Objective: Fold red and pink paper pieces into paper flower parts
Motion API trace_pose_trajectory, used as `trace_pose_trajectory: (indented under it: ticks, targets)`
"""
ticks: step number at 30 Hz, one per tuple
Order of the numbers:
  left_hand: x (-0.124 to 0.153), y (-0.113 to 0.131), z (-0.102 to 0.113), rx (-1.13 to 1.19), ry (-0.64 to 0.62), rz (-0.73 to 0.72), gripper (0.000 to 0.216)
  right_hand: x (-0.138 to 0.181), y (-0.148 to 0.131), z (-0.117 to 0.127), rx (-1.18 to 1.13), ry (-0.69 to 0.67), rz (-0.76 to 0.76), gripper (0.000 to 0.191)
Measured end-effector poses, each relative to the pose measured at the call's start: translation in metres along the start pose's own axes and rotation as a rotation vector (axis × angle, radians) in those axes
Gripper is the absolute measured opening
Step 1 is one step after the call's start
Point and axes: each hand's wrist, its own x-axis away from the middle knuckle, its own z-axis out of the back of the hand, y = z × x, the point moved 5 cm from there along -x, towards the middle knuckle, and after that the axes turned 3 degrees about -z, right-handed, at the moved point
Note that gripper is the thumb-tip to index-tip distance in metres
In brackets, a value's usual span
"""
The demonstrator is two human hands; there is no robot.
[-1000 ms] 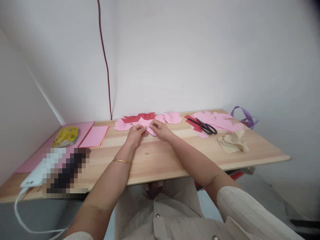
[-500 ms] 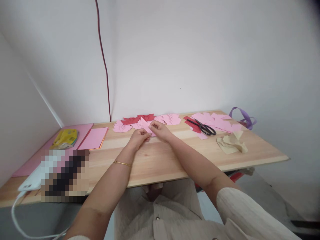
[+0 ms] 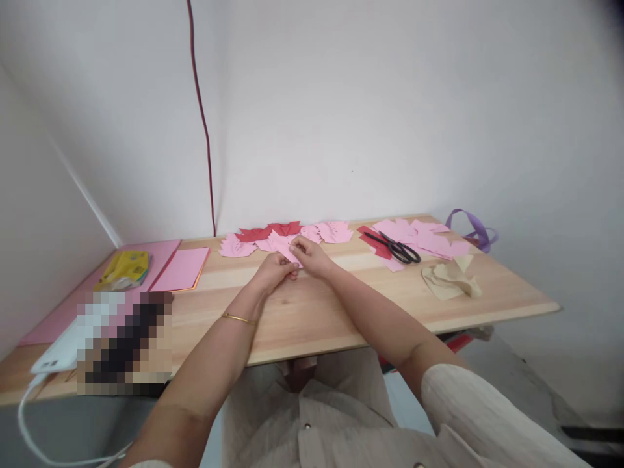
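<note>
Between my hands, over the middle of the table, is a piece of pink paper with a pointed upper end. My left hand pinches its lower left edge, fingers curled. My right hand grips its right side between thumb and fingers. Part of the paper is hidden by my fingers. Just behind, along the wall, lie cut and folded pink paper pieces with jagged edges and red ones of similar shape.
Black-handled scissors rest on red and pink paper pieces at the right. Nearby are crumpled beige paper and a purple ribbon. At the left are pink sheets, a yellow packet and a white device with a cable.
The pink paper in my hands has tilted slightly, and my left fingers have shifted a little along its lower edge. The camera view has moved very slightly.
</note>
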Motion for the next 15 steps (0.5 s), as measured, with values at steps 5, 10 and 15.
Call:
trace_pose_trajectory:
  ticks: [5, 10, 15]
  targets:
    - [-0.002, 0.001, 0.008, 0.117, 0.086, -0.004, 0.033, -0.001, -0.002, 0.006, 0.009, -0.030, -0.015, 0.020]
    - [-0.006, 0.008, 0.023, 0.178, 0.225, -0.097, 0.037, -0.001, -0.003, 0.005, -0.019, -0.101, -0.038, 0.025]
    - [-0.009, 0.006, 0.025, 0.274, 0.183, -0.045, 0.039, -0.002, -0.001, 0.006, -0.120, -0.117, -0.044, 0.027]
